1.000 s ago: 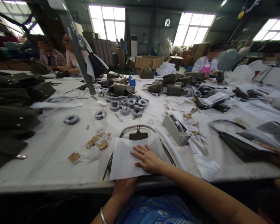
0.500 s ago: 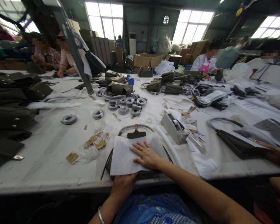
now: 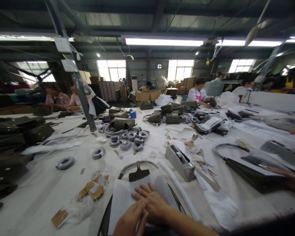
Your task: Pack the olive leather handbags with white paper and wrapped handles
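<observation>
Working over a white sheet [image 3: 121, 193] with both hands, close in at the white table [image 3: 36, 203]!
Resting flat on the paper with the right hand [image 3: 154, 201], spread wide with fingers fanned; holding the left hand [image 3: 130, 218] nearer the body, with fingers close together and overlapping the right in view, impossible to tell whether gripping anything. Look beneath the sheet for the dark bag [image 3: 139, 176], on the table, with tab and handle showing past the far edge. Catch a grey tape dispenser [image 3: 180, 163] to the right, brown tags [image 3: 95, 189] to the left, coiled grey bundles [image 3: 131, 136] farther back.
</observation>
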A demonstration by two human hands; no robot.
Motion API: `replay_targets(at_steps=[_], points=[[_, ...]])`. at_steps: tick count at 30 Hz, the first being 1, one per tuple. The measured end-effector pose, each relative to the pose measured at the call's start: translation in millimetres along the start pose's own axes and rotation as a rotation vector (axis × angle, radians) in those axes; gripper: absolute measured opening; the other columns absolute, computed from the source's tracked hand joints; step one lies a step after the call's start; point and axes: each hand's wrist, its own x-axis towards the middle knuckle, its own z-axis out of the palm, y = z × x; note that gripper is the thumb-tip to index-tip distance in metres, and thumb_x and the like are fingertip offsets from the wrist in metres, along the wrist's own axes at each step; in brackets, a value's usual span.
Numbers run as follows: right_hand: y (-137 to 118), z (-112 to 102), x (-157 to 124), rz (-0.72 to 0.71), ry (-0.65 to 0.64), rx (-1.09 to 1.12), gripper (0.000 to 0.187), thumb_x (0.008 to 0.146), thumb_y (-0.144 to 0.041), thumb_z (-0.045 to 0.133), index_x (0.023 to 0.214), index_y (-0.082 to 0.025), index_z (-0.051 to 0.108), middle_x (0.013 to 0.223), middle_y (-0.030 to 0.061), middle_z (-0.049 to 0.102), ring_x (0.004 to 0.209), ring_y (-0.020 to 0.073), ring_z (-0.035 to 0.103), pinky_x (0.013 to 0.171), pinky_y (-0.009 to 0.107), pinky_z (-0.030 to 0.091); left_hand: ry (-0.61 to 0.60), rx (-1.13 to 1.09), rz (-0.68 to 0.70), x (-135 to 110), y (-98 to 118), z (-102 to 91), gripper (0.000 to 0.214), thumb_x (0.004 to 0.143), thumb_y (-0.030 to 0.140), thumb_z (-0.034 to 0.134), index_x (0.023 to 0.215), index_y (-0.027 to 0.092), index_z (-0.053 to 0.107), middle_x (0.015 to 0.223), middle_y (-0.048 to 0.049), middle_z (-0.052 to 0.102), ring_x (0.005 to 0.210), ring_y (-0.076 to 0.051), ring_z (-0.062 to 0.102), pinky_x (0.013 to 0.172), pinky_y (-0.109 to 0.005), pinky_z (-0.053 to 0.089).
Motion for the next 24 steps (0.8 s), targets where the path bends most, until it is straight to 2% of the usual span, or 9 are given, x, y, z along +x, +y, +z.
replay_targets(at_steps=[3,7,9,11,14,17,21,24], points=[[0.8,2.3,1.4,0.016,0.025,0.016,0.063,0.096,-0.050,0.050,0.153,-0.026,0.036,0.157,0.0103,0.037,0.148,0.0302,0.026,0.121,0.058,0.010,0.016,0.114,-0.034,11.3,-13.0,6.2,0.051,0.097,0.038,0.052,0.144,0.021,0.045,0.135,-0.0093,0.062,0.121,-0.023,0.061,0.099,-0.037,0.054],[5.3,-3.2,1.6,0.032,0.036,0.102,0.060,0.090,-0.049,0.061,0.144,-0.022,0.051,0.155,0.0119,0.040,0.147,0.0304,0.029,0.121,0.056,0.013,-0.030,0.013,-0.123,-3.8,-14.1,14.8,0.050,0.100,0.037,0.046,0.147,0.020,0.040,0.144,-0.0122,0.053,0.131,-0.025,0.052,0.108,-0.046,0.047],[11.6,-6.9,0.9,0.013,0.099,0.230,0.045,0.093,-0.040,0.059,0.134,-0.022,0.061,0.148,0.0109,0.050,0.142,0.0272,0.038,0.120,0.051,0.024,-0.062,-0.035,-0.169,-9.5,-10.1,15.2,0.051,0.102,0.034,0.042,0.150,0.018,0.035,0.146,-0.0130,0.051,0.134,-0.024,0.049,0.112,-0.047,0.043],[17.3,-10.1,-1.5,0.016,0.182,0.347,0.034,0.097,-0.030,0.050,0.124,-0.020,0.068,0.137,0.0102,0.061,0.133,0.0229,0.050,0.115,0.045,0.036,-0.083,-0.070,-0.198,-10.4,-6.9,14.0,0.049,0.103,0.031,0.039,0.150,0.017,0.035,0.145,-0.0122,0.052,0.136,-0.024,0.047,0.114,-0.047,0.040],[20.2,-14.3,-9.2,0.027,0.230,0.400,0.034,0.098,-0.021,0.041,0.111,-0.020,0.073,0.128,0.0092,0.066,0.122,0.0196,0.059,0.108,0.041,0.045,-0.093,-0.105,-0.215,-7.8,-4.5,11.6,0.043,0.103,0.030,0.038,0.144,0.019,0.043,0.143,-0.0091,0.055,0.137,-0.023,0.046,0.115,-0.047,0.038],[17.4,-19.1,-18.6,-0.048,0.180,0.345,0.029,0.097,-0.020,0.046,0.105,-0.021,0.074,0.126,0.0082,0.067,0.119,0.0198,0.060,0.106,0.039,0.046,-0.097,-0.125,-0.230,-6.0,-3.3,10.0,0.035,0.103,0.029,0.039,0.134,0.022,0.055,0.141,-0.0065,0.058,0.137,-0.022,0.046,0.116,-0.048,0.038],[10.1,-30.6,-27.4,-0.146,0.068,0.255,0.027,0.098,-0.028,0.053,0.117,-0.020,0.070,0.124,0.0086,0.067,0.117,0.0205,0.059,0.106,0.038,0.043,-0.107,-0.139,-0.230,-4.8,-1.4,3.5,0.034,0.101,0.034,0.044,0.129,0.023,0.059,0.139,-0.0059,0.059,0.136,-0.023,0.048,0.115,-0.049,0.038],[3.7,-40.0,-30.8,-0.169,0.021,0.206,0.038,0.092,-0.036,0.064,0.126,-0.020,0.065,0.124,0.0091,0.067,0.118,0.0231,0.058,0.107,0.039,0.040,-0.117,-0.125,-0.142,-5.6,-1.2,-3.6,0.056,0.092,0.052,0.056,0.140,0.023,0.050,0.141,-0.0068,0.058,0.134,-0.025,0.049,0.113,-0.049,0.040]])
